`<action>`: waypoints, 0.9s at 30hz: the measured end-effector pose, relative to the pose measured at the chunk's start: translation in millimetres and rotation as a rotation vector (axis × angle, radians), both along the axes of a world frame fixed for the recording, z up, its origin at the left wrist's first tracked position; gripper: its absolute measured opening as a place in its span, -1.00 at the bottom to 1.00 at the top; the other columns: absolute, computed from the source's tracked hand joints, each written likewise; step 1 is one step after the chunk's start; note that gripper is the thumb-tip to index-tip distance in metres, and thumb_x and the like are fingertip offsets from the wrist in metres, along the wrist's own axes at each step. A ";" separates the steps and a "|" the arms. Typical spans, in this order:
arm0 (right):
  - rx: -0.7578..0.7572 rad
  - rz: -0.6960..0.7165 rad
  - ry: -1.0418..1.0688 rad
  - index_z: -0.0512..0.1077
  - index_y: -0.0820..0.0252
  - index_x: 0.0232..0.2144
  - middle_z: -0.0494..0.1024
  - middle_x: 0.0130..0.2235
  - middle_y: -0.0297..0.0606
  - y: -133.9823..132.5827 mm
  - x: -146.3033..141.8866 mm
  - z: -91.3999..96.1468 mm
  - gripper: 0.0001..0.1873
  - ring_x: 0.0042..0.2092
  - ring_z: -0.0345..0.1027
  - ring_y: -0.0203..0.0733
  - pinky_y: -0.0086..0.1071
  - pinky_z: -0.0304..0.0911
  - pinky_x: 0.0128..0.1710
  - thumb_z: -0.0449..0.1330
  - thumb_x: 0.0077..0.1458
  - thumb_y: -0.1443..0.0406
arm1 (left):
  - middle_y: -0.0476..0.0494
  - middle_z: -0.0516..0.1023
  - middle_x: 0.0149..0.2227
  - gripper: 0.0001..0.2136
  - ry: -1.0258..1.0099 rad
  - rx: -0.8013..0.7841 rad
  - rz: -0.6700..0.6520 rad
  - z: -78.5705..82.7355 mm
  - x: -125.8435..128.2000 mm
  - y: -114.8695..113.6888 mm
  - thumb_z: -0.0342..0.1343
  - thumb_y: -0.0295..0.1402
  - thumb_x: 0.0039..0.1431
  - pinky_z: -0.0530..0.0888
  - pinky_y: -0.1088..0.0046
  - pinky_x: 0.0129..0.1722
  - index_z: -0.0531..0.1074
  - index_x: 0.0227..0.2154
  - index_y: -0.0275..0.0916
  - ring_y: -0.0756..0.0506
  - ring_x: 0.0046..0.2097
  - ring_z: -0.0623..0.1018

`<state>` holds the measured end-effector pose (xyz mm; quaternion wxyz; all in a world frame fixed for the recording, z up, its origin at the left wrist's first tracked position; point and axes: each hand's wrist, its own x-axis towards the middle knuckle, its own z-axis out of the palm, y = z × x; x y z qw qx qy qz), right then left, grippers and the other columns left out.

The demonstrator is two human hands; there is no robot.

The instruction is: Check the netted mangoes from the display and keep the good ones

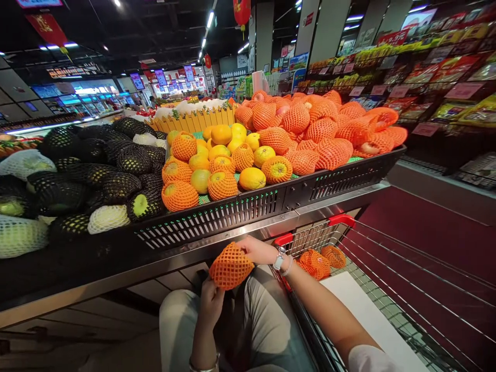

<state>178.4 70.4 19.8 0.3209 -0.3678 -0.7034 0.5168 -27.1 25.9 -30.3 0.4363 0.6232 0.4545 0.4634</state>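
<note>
Low in front of the display, between my knees, an orange in an orange foam net (pixel 231 266) is held in both hands. My left hand (pixel 211 302) is closed around its lower left side, fingers partly hidden behind it. My right hand (pixel 260 251), with a watch on the wrist, pinches the net at its upper right. Above my hands stands a black slatted crate (pixel 217 223) of oranges (pixel 251 179), some bare and some netted.
At my right, a wire shopping cart (pixel 387 279) with red corner pieces holds netted fruits (pixel 314 263) and a white board (pixel 358 310). Dark-netted melons (pixel 120 186) lie left; red-orange netted fruits (pixel 323 132) are piled right. A metal ledge (pixel 182 253) edges the display.
</note>
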 end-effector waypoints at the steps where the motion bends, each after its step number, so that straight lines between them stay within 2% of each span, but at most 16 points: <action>1: 0.036 0.000 -0.015 0.44 0.30 -0.42 0.46 -0.45 -0.36 -1.7 -1.0 3.0 -0.91 -0.35 0.30 -0.36 -0.51 0.23 -0.30 0.23 -0.06 0.36 | -0.22 0.54 -0.46 -0.73 -0.050 -0.027 0.009 0.5 -0.6 1.0 0.22 -0.09 -0.12 0.52 0.26 -0.32 0.55 -0.60 -0.21 -0.21 -0.34 0.54; 4: 0.191 0.015 -0.031 0.47 0.27 -0.25 0.52 -0.27 -0.27 -4.4 -2.4 10.5 -0.78 -0.15 0.36 -0.25 -0.43 0.27 -0.09 0.24 -0.02 0.32 | -0.23 0.58 -0.34 -0.67 -0.344 -0.063 0.154 -5.4 -4.6 6.4 0.30 -0.05 -0.25 0.53 0.25 -0.24 0.57 -0.52 -0.23 -0.22 -0.24 0.55; 7: 0.265 0.012 -0.043 0.46 0.27 -0.22 0.52 -0.24 -0.24 -3.0 -0.2 10.6 -0.73 -0.11 0.37 -0.20 -0.39 0.29 -0.04 0.24 0.03 0.24 | -0.14 0.59 -0.29 -0.68 -0.544 -0.090 0.306 -13.7 -10.4 12.8 0.29 -0.06 -0.18 0.53 0.32 -0.25 0.57 -0.41 -0.19 -0.14 -0.24 0.56; 9: 0.275 0.020 -0.082 0.47 0.28 -0.28 0.52 -0.30 -0.25 -1.1 0.8 6.3 -0.77 -0.18 0.38 -0.21 -0.39 0.31 -0.09 0.20 0.08 0.21 | -0.11 0.59 -0.21 -0.69 -0.522 -0.100 0.333 -16.7 -12.9 14.6 0.27 -0.11 -0.09 0.52 0.37 -0.24 0.55 -0.29 -0.15 -0.11 -0.19 0.56; 12: 0.306 0.072 -0.125 0.48 0.29 -0.37 0.53 -0.33 -0.23 0.9 -2.0 -2.0 -0.72 -0.25 0.38 -0.23 -0.34 0.32 -0.09 0.09 0.16 0.18 | -0.12 0.57 -0.14 -0.62 -0.413 -0.061 0.274 -16.1 -11.1 10.4 0.33 -0.17 -0.12 0.51 0.40 -0.19 0.51 -0.19 -0.15 -0.12 -0.13 0.56; 14: 0.340 0.107 -0.107 0.49 0.27 -0.34 0.55 -0.30 -0.20 0.9 -5.4 -5.2 -0.66 -0.22 0.41 -0.21 -0.28 0.30 -0.02 0.05 0.19 0.14 | -0.12 0.57 -0.20 -0.59 -0.369 -0.038 0.209 -12.3 -5.8 3.9 0.34 -0.17 -0.14 0.51 0.41 -0.18 0.50 -0.18 -0.16 -0.11 -0.18 0.56; 17: 0.363 0.089 -0.018 0.51 0.25 -0.20 0.57 -0.16 -0.13 -1.0 -8.4 -4.3 -0.62 -0.08 0.43 -0.15 -0.22 0.25 0.10 0.09 0.15 0.08 | -0.08 0.53 -0.33 -0.61 -0.346 -0.057 0.172 -2.8 3.9 -5.4 0.28 -0.12 -0.04 0.50 0.48 -0.27 0.49 -0.15 -0.18 -0.05 -0.29 0.54; 20: 0.207 0.058 0.116 0.45 0.24 -0.03 0.51 0.00 -0.09 -2.7 -6.8 -1.3 -0.54 0.04 0.39 -0.15 -0.22 0.24 0.15 0.19 0.09 0.09 | -0.05 0.49 -0.38 -0.60 -0.303 -0.081 0.138 7.9 7.9 -7.9 0.16 -0.07 0.09 0.48 0.51 -0.35 0.47 -0.08 -0.19 -0.02 -0.35 0.49; 22: 0.045 0.083 0.233 0.42 0.22 0.01 0.48 0.05 -0.11 -1.5 -4.3 -2.6 -0.49 0.07 0.37 -0.17 -0.22 0.22 0.18 0.24 0.05 0.10 | -0.08 0.50 -0.35 -0.63 -0.207 -0.051 0.067 16.8 6.2 -5.5 0.09 -0.09 0.16 0.48 0.48 -0.31 0.47 -0.07 -0.20 -0.03 -0.33 0.50; 24: -0.118 0.083 0.379 0.42 0.22 0.01 0.47 0.06 -0.13 2.3 -1.6 -7.3 -0.44 0.08 0.37 -0.16 -0.21 0.20 0.21 0.30 -0.03 0.10 | -0.12 0.52 -0.31 -0.68 -0.101 0.086 0.017 30.9 3.9 -0.6 0.03 -0.14 0.23 0.48 0.44 -0.22 0.48 -0.09 -0.22 -0.06 -0.27 0.52; 27: -0.268 0.027 0.532 0.41 0.21 0.00 0.45 0.08 -0.14 10.4 2.1 -16.3 -0.35 0.10 0.35 -0.16 -0.22 0.18 0.23 0.38 -0.16 0.13 | -0.14 0.51 -0.27 -0.74 -0.002 0.425 0.069 67.3 6.6 10.5 -0.02 -0.26 0.27 0.45 0.37 -0.12 0.48 -0.11 -0.22 -0.08 -0.20 0.51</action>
